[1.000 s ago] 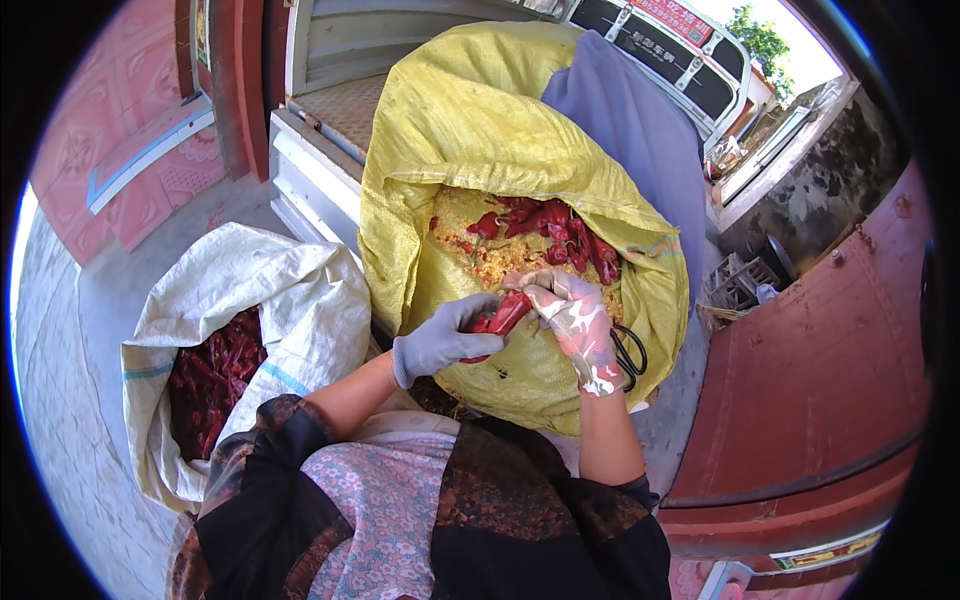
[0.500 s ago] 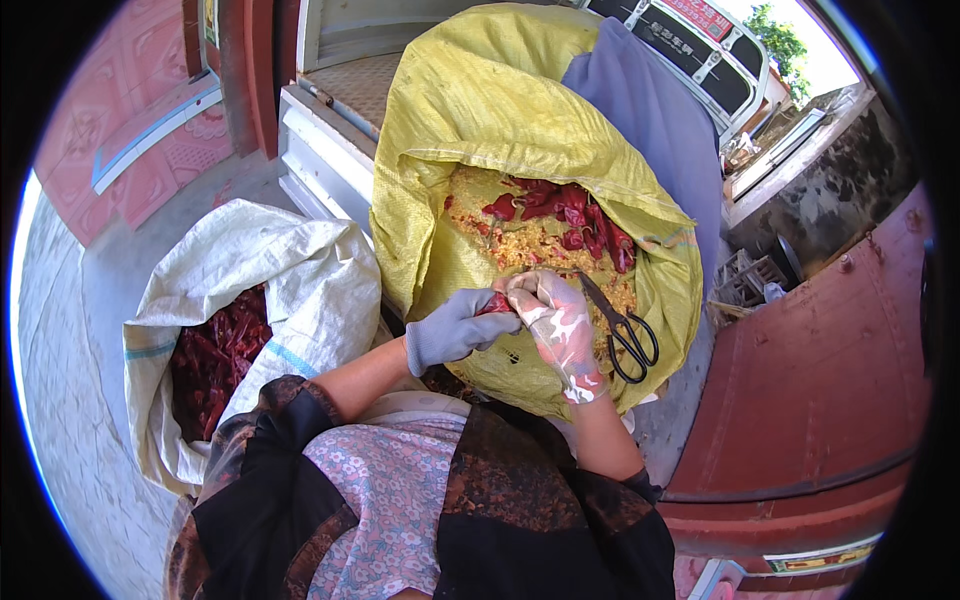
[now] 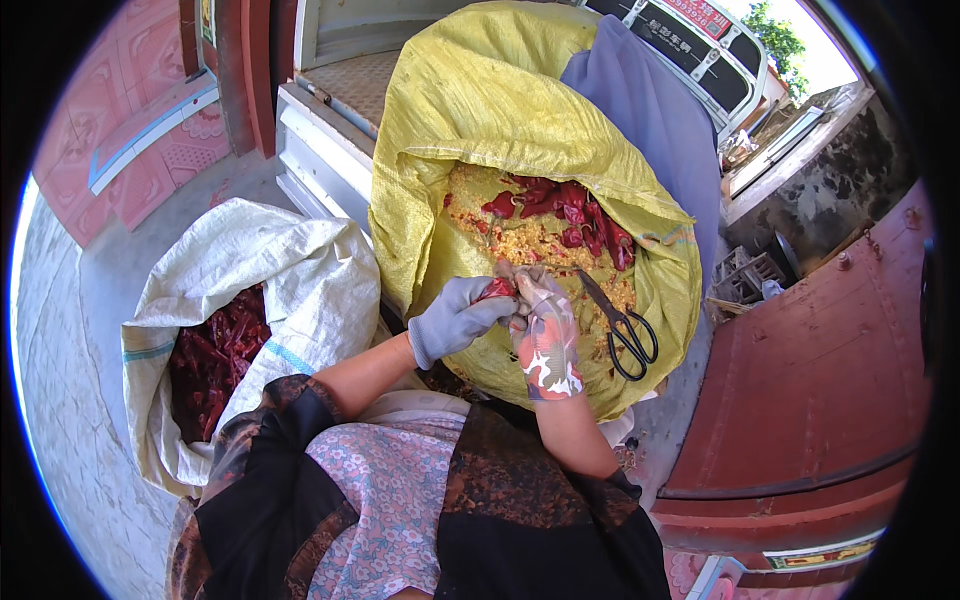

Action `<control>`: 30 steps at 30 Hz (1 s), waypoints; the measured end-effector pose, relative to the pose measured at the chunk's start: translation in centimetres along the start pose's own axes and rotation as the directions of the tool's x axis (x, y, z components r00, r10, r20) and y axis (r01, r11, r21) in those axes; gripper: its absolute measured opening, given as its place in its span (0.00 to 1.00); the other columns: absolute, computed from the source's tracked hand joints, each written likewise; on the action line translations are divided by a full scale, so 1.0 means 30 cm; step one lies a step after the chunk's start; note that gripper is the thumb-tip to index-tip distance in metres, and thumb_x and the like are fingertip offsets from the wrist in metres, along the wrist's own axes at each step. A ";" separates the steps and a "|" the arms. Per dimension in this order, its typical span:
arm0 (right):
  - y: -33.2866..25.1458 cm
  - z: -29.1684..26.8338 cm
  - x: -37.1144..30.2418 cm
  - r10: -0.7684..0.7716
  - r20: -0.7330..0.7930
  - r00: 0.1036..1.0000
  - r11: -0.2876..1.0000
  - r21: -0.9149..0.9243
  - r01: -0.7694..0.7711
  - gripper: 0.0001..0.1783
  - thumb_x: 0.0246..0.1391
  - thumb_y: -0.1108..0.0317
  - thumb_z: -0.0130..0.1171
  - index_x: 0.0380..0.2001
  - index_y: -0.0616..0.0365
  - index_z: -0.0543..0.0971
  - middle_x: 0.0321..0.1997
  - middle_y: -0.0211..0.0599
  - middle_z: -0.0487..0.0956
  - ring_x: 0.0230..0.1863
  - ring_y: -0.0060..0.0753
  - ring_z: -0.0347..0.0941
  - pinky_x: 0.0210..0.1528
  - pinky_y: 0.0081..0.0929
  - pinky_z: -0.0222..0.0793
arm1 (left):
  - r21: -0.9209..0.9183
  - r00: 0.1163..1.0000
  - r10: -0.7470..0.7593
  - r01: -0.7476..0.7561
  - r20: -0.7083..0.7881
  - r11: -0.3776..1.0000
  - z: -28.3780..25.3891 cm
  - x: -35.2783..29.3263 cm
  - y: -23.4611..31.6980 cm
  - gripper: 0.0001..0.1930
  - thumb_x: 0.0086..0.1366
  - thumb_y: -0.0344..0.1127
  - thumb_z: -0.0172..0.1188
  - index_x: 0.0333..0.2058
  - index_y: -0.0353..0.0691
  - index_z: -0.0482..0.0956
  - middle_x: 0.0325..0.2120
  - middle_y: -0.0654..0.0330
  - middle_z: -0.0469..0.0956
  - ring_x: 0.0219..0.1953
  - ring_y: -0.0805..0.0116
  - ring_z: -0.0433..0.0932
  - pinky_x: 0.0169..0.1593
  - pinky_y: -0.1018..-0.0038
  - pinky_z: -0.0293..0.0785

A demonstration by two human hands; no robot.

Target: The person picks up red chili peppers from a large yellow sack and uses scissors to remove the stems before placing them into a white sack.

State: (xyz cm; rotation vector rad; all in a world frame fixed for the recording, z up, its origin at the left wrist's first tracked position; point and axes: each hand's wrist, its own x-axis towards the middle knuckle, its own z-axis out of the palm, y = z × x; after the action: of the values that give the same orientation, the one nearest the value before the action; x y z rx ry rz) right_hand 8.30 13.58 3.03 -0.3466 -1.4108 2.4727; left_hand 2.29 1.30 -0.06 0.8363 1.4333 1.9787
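Observation:
My left hand [image 3: 457, 318], in a grey glove, is closed around a dried red chili pepper [image 3: 497, 289]. Against the pepper's other end my right hand [image 3: 545, 325] pinches with bent fingers; it wears a pink and white camouflage glove. Both hands meet over a yellow woven sack [image 3: 490, 110] spread in front of me. Yellow seeds [image 3: 510, 247] cover part of it, with several dried red chilies [image 3: 575, 213] heaped toward its far side. Black-handled scissors [image 3: 628, 340] lie on the sack beside my right hand, blades pointing away.
To my left stands an open white woven sack [image 3: 315, 270] filled with dried red chilies [image 3: 215, 350]. A purple-grey cloth [image 3: 655, 110] lies behind the yellow sack. Beyond are a white metal vehicle side [image 3: 320, 145] and, to the right, a red metal panel [image 3: 790, 390].
My right hand has shifted slightly left and toward me, and its wrist has turned. The left hand stays nearly in place with the chili pepper.

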 end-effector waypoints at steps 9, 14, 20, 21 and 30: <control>-0.060 -0.023 0.039 -0.135 0.046 0.990 0.959 -0.246 0.142 0.06 0.56 0.72 0.51 0.36 0.60 0.73 0.38 0.35 0.78 0.19 0.14 0.63 0.19 0.12 0.56 | -0.161 0.995 0.085 -0.091 -0.043 0.983 -0.001 0.002 -0.013 0.09 0.62 0.33 0.51 0.25 0.36 0.74 0.11 0.71 0.62 0.13 0.83 0.56 0.18 0.82 0.51; -0.126 -0.093 0.078 -0.080 0.344 0.936 0.522 -0.785 0.333 0.12 0.54 0.70 0.53 0.42 0.60 0.76 0.33 0.35 0.79 0.30 0.26 0.73 0.33 0.23 0.68 | -0.302 0.982 0.128 -0.166 -0.139 0.939 -0.073 -0.008 -0.007 0.08 0.62 0.32 0.51 0.26 0.36 0.74 0.10 0.71 0.61 0.12 0.83 0.55 0.18 0.82 0.49; -0.131 -0.014 0.307 -0.205 0.448 0.870 -0.223 -0.887 0.404 0.10 0.52 0.63 0.53 0.36 0.48 0.79 0.32 0.37 0.77 0.34 0.41 0.73 0.36 0.32 0.68 | -0.337 0.989 0.114 -0.140 -0.095 0.931 -0.105 -0.044 0.003 0.11 0.65 0.37 0.46 0.28 0.36 0.70 0.09 0.68 0.60 0.12 0.78 0.55 0.18 0.80 0.53; -0.088 -0.052 0.370 -0.286 0.624 0.727 -0.368 -0.772 0.518 0.09 0.52 0.62 0.52 0.35 0.47 0.79 0.30 0.37 0.76 0.34 0.41 0.72 0.36 0.33 0.68 | -0.351 0.990 0.121 -0.141 -0.079 0.926 -0.103 -0.044 0.008 0.11 0.66 0.37 0.46 0.28 0.37 0.70 0.09 0.68 0.59 0.12 0.76 0.56 0.18 0.79 0.55; -0.067 -0.082 0.555 -0.188 0.641 0.744 -0.287 -0.760 0.583 0.09 0.49 0.64 0.56 0.34 0.46 0.81 0.29 0.36 0.74 0.32 0.39 0.72 0.35 0.32 0.70 | -0.511 0.996 0.092 -0.088 -0.018 0.855 -0.097 -0.042 0.014 0.09 0.65 0.36 0.48 0.35 0.35 0.69 0.13 0.67 0.60 0.15 0.74 0.60 0.19 0.80 0.57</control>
State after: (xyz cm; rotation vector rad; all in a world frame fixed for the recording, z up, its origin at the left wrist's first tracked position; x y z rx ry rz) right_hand -6.20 22.37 2.35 0.2991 -2.6862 0.3101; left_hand 0.91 -1.54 -0.54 0.6691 0.7975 2.2716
